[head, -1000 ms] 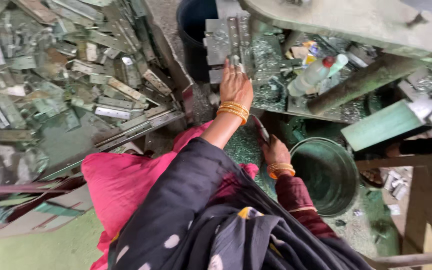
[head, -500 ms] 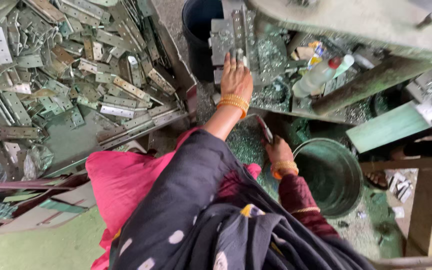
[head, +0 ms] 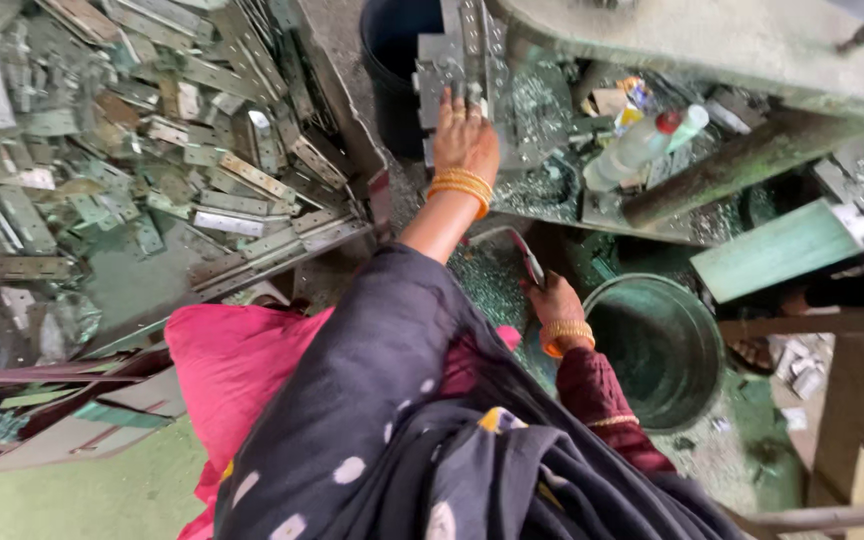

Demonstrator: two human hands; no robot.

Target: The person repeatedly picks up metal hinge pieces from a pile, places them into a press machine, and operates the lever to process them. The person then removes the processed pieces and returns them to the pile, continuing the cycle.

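Left hand (head: 464,135) flat on metal plate (head: 442,60); right hand (head: 552,298) grips tool (head: 526,255).

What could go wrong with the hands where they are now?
The left hand rests on a perforated metal strip under the machine head, so it might be pinched. The right hand grips a thin tool over loose metal chips, which may cut skin.

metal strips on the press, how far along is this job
Done: nothing shows a count of finished pieces. In hand: the left hand rests on the perforated metal strips at the machine, and the right hand grips a handle beside the green bucket. Left: a big heap of metal pieces.
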